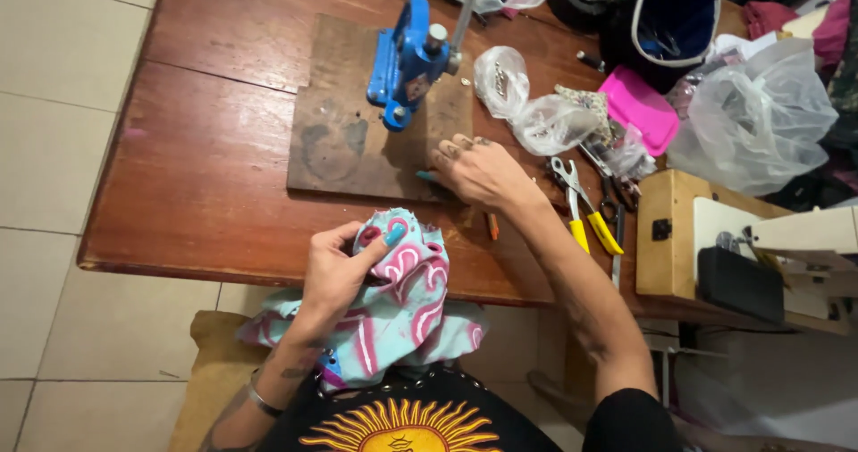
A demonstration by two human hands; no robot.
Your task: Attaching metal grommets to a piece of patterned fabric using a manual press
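Pink-and-blue cloth (402, 300) is bunched tight in my left hand (335, 278), not yet under the blue press (407, 59), while my right hand (478, 171) rests flat and empty on the board (344, 139).

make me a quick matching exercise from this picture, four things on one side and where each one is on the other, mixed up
Things:
1. patterned fabric
2. blue hand press
3. yellow-handled pliers
4. pink flat case

Places:
A. standing on the wooden board
B. bunched in the left hand at the table edge
C. lying just right of the right hand
D. beside the clear plastic bags, below the dark pouch

Pairs: 1-B, 2-A, 3-C, 4-D
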